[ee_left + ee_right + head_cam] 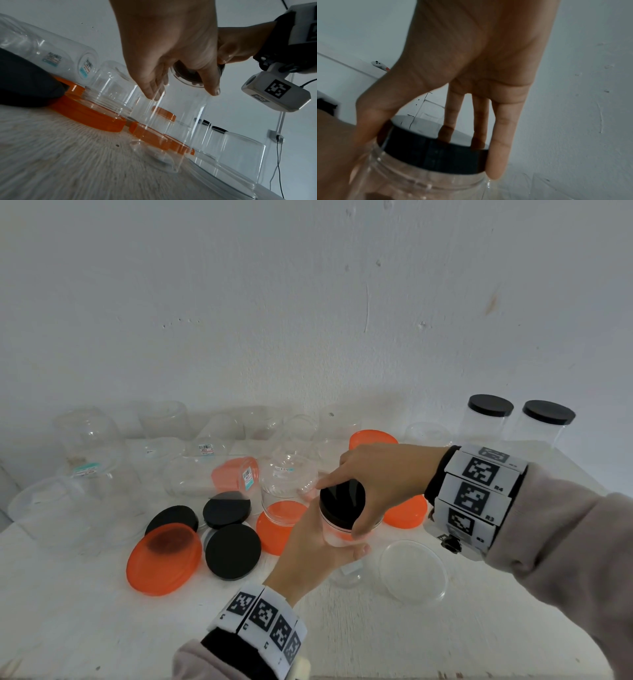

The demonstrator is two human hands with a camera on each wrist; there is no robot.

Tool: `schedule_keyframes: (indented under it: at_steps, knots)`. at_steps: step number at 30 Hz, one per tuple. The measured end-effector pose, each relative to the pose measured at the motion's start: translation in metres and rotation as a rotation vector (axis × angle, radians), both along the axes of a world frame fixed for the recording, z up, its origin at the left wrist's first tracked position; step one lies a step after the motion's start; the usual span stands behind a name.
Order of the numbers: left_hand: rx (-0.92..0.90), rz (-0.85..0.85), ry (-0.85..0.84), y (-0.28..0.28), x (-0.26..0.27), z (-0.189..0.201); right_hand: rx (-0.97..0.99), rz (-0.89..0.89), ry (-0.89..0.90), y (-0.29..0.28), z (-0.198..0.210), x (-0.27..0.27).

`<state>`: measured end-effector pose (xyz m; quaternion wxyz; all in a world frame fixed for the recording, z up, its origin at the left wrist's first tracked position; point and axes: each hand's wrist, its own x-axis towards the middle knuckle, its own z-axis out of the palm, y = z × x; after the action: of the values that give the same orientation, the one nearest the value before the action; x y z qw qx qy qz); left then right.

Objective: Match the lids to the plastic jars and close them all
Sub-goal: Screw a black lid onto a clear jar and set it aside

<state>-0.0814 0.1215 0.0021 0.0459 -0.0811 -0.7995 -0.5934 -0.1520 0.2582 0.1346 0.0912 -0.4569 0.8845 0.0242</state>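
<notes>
1. We hold one clear jar upright near the middle of the table, a little toward the front edge. Our left hand is wrapped around its wall, which keeps the body from spinning while the lid is worked.

2. Our right hand comes down from above, thumb and fingertips curled around the rim of the black lid. That grip suits a twist. The lid sits on the jar's mouth; from the right wrist view it looks level, though we cannot tell how far the thread has taken.

3. Two jars with black lids stand closed at the far right corner, so we judge the black set is partly finished and this jar belongs with them.

4. Three loose black lids lie left of our hands, beside a large orange lid. A clear lid lies flat to the right, near the front edge.

5. Many open clear jars crowd the far left part of the table, some lying on their sides, so most of the matching is yet to do.

6. Risk, as we see it: the thin wall may flex if the left hand squeezes hard, and the lid could cross-thread.
</notes>
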Motion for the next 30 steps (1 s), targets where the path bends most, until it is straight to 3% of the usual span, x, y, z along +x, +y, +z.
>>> schedule_keyframes:
  at_steps: [12, 19, 30]
  knots:
    - [-0.047, 0.088, 0.038, 0.006, 0.002, -0.004, -0.148, -0.175, 0.090, -0.004, -0.012, 0.016]
    - [-0.043, 0.059, 0.021, 0.002, 0.001, -0.004, 0.153, -0.151, -0.166, -0.009, 0.007, 0.003]
    - [-0.017, 0.060, 0.047, 0.005, 0.000, -0.007, -0.078, -0.107, -0.064, -0.001, -0.002, 0.001]
